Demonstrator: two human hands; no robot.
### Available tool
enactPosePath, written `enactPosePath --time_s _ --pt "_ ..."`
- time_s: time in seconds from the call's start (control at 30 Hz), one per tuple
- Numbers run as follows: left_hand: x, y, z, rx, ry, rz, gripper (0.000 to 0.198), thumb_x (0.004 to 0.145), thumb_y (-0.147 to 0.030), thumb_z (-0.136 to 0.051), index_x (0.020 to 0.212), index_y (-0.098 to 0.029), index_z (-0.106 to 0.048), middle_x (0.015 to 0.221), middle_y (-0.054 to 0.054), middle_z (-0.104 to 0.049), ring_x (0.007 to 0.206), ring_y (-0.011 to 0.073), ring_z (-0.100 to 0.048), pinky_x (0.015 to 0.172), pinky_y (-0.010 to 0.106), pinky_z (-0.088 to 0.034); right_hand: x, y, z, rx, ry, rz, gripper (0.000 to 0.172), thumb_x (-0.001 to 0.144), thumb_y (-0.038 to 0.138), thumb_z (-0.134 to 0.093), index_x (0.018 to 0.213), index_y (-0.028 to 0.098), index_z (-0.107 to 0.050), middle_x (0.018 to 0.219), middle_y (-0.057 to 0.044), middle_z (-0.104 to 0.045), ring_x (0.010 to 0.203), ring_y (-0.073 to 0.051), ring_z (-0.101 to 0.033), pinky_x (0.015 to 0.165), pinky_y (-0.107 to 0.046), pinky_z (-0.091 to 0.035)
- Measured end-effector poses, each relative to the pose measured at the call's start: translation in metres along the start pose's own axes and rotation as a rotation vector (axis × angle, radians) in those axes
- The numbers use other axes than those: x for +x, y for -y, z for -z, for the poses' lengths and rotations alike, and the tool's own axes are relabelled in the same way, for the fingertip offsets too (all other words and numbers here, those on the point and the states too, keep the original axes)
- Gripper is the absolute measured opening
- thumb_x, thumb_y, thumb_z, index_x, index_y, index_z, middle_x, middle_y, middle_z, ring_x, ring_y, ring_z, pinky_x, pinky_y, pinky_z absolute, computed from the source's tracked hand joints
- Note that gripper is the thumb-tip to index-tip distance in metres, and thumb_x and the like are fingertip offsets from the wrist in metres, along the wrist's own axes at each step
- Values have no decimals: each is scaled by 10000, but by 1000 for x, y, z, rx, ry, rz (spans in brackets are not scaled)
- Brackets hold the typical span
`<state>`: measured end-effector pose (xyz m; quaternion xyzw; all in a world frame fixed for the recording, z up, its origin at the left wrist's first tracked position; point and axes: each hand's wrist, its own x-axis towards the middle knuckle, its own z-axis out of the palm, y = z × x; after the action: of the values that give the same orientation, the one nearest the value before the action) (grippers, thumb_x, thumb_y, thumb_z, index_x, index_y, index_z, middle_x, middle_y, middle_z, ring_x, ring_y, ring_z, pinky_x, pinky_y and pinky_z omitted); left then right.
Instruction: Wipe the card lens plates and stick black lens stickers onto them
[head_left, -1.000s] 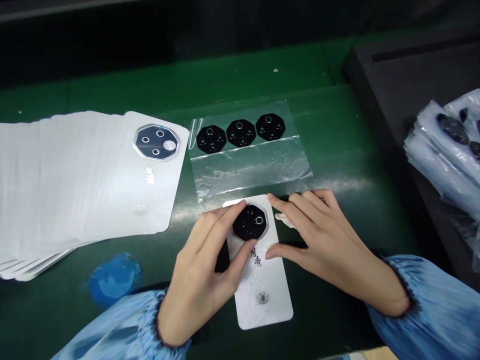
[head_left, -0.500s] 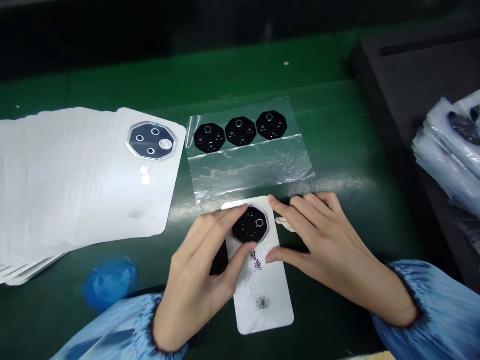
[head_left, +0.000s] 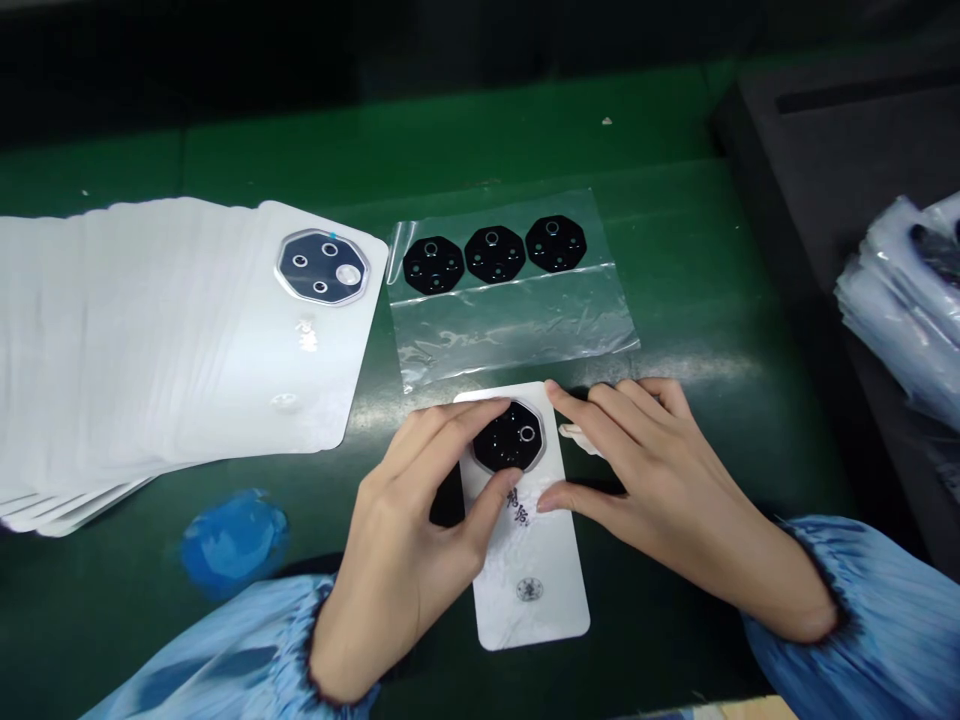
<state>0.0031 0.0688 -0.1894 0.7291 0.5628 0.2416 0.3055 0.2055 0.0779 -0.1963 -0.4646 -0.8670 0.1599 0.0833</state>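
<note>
Although the fingers hide part of it, the black octagonal lens plate (head_left: 510,437) appears seated at the far end of a white card (head_left: 532,590), which lies on the green surface (head_left: 675,250). The left hand (head_left: 401,545) is closed over the plate, thumb and fingers bearing on its rim. The right hand (head_left: 660,490) is open, its fingertips and thumb against the card's edges. Three black plates (head_left: 494,254) lie on a clear plastic sheet (head_left: 510,335) beyond, beside a fanned stack of white cards (head_left: 150,330) at left.

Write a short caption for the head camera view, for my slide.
The left hand holds a black octagonal lens piece on a white card; the right hand touches the card's edge.
</note>
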Motion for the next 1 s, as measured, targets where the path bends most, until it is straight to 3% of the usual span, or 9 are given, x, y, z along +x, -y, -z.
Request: enactPosePath --time_s 0.47,1.0 --pt "6 1 3 -19 56 10 400 795 -142 -657 1173 -245 -581 1064 -9 -598 988 143 -545 843 284 -465 0 0 0 -14 1 2 712 838 556 -543 1347 79 -403 945 -56 -536 882 -208 -464 837 -377 -326" --pt "3 -1 3 135 80 -57 412 840 -144 -607 1234 -231 -524 1079 19 -605 973 180 -529 836 303 -461 0 0 0 -19 6 2 709 846 558 -531 1350 76 -403 947 -59 -539 881 -207 -465 844 -380 -323"
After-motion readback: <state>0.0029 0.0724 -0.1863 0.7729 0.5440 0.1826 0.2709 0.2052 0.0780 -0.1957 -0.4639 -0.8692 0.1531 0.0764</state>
